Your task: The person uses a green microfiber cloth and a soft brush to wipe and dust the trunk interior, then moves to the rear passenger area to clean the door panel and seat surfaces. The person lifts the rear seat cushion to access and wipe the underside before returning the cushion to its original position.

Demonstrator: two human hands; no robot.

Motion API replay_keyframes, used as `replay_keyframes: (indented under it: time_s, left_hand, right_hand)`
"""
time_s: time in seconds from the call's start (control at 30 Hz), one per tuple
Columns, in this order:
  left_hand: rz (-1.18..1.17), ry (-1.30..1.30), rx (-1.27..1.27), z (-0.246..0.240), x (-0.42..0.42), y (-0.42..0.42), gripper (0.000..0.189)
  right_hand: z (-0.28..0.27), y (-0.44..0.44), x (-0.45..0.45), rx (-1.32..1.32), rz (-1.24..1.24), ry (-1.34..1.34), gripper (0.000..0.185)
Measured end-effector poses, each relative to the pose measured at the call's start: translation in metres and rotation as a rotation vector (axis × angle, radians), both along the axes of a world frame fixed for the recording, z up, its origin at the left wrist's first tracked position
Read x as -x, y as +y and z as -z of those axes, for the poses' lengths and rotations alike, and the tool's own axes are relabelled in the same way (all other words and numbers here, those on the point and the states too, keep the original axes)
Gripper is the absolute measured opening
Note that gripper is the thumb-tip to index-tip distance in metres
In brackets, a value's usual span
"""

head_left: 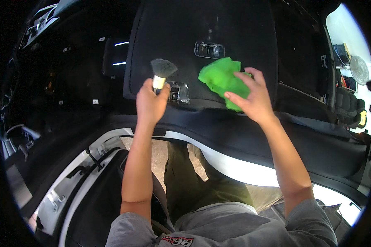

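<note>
My left hand [151, 103] grips a detailing brush [163, 68] with dark bristles raised and a pale ferrule; most of its handle is hidden in the fist. Just right of it, a shiny black plastic fitting [183, 93] is set in the near edge of a black fabric-covered panel [167, 34] inside a car. A bright green cloth [219, 77] lies crumpled over that panel's near part. Thumb and fingers of my right hand [256, 98] are spread around the cloth's right side, holding it. Above the cloth sits a second black fitting [209, 50].
A white door sill [235, 166] curves between my body and the black interior trim [222, 129]. The open car door [92, 188] stands at lower left. Beyond the far-right opening are a round fan [359, 70] and a dark seat [347, 105].
</note>
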State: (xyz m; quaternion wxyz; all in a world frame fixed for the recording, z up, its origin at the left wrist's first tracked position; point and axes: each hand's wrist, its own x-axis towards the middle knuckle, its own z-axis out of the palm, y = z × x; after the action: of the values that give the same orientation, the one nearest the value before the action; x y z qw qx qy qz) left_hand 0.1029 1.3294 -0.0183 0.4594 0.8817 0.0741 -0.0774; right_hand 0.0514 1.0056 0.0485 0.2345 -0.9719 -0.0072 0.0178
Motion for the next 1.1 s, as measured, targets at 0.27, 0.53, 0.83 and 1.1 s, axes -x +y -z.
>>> replay_keyframes:
  time_s: [0.27,0.53,0.83,1.1]
  left_hand:
    - [0.059,-0.014,-0.574,0.052,-0.058,0.06,0.046]
    - [0.009,-0.013,-0.576,0.077,-0.061,0.057,0.04]
    - [0.197,-0.214,-0.603,0.08,-0.099,0.035,0.042]
    - [0.088,-0.382,-0.638,0.095,-0.094,0.029,0.035]
  right_hand:
    - [0.103,0.064,-0.049,0.481,-0.137,0.078,0.086]
    - [0.141,0.154,-0.117,0.135,-0.434,-0.221,0.058]
    - [0.116,-0.037,-0.076,0.683,0.469,-0.152,0.065]
    - [0.119,0.03,-0.061,0.235,-0.545,-0.108,0.055]
